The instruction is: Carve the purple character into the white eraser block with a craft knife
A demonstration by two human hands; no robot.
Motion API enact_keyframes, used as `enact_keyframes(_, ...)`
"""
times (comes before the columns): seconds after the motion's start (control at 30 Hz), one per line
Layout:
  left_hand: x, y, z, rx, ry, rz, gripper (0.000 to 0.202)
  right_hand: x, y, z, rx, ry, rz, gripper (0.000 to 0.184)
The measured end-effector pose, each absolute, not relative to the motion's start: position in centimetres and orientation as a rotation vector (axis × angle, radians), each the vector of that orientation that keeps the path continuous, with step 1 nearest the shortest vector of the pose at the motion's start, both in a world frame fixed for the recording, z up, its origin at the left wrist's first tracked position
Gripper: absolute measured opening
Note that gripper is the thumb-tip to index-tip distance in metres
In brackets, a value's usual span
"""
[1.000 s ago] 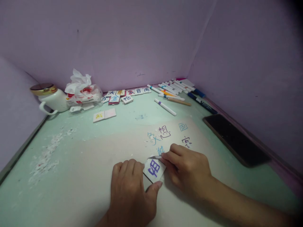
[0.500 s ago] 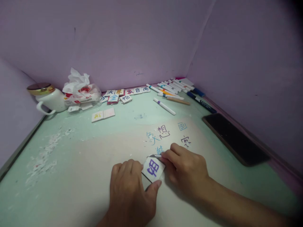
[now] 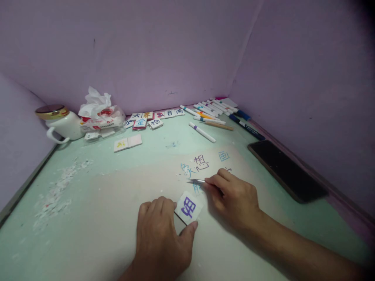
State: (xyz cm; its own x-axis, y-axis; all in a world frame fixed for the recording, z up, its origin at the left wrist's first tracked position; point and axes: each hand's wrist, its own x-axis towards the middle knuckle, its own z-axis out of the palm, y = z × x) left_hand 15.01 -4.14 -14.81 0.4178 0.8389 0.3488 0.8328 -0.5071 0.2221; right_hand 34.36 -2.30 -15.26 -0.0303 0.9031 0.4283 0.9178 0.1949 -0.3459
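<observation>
My left hand (image 3: 164, 230) grips a small white square tile (image 3: 193, 217) by its edges, thumb at the near corner and fingers at the far left. A purple character is drawn on the tile's top face. In my right hand (image 3: 234, 195) is a craft knife (image 3: 198, 180), pinched near its blade, the pointed tip facing left. The blade is just beyond the tile, apart from it, over blue writing on the table (image 3: 117, 218). Most of the knife's handle is hidden by my fingers.
Several lettered tiles (image 3: 140, 123) line the back wall, with two more (image 3: 127, 143) in front. Markers (image 3: 202, 132) lie at back right, near a phone (image 3: 287, 169). A white mug (image 3: 67, 125), tissue pack (image 3: 102, 117) and scattered shavings (image 3: 55, 191) are on the left.
The knife has lifted off the tile's far edge and moved away from me, its blade now in plain sight. My left hand still holds the tile in nearly the same place.
</observation>
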Motion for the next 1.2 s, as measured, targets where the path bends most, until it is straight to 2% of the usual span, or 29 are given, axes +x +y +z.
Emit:
enact_keyframes(0.2, 15.0, -4.2, -14.9, 2.571, 1.511, 0.706, 0.025, 35.5, -1.9, -14.4, -1.685, -1.709, 0.329, 0.015)
enact_keyframes(0.37, 14.8, -4.3, -14.5, 2.635, 1.393, 0.885, 0.029, 36.1, -2.0, -12.4, -1.551, -1.418, 1.033, 0.022)
enact_keyframes(0.5, 14.6, -4.3, -14.3, 2.712, 1.29, 1.081, 0.034, 35.3, -2.4, -12.0, -1.395, -1.17, 1.541, 0.038)
enact_keyframes(0.6, 14.5, -4.3, -14.4, 2.69, 1.284, 1.187, 0.033, 34.7, -2.7, -12.5, -1.327, -1.139, 1.809, 0.037)
enact_keyframes(0.83, 14.1, -4.2, -14.4, 2.589, 1.258, 1.039, 0.04, 34.2, -2.9, -12.2, -1.402, -1.132, 1.771, 0.032)
enact_keyframes(1.0, 14.1, -3.9, -13.6, 2.201, 1.215, 1.097, 0.019, 34.1, -3.2, -12.0, -1.532, -1.246, 1.725, 0.017)
enact_keyframes(1.13, 14.8, -3.8, -13.2, 2.0, 1.207, 0.974, 0.006, 33.8, -3.6, -12.3, -1.534, -1.379, 1.743, 0.007)
enact_keyframes(1.2, 15.2, -3.9, -13.2, 1.994, 1.182, 0.918, 0.009, 33.6, -3.9, -12.5, -1.53, -1.431, 1.733, 0.007)
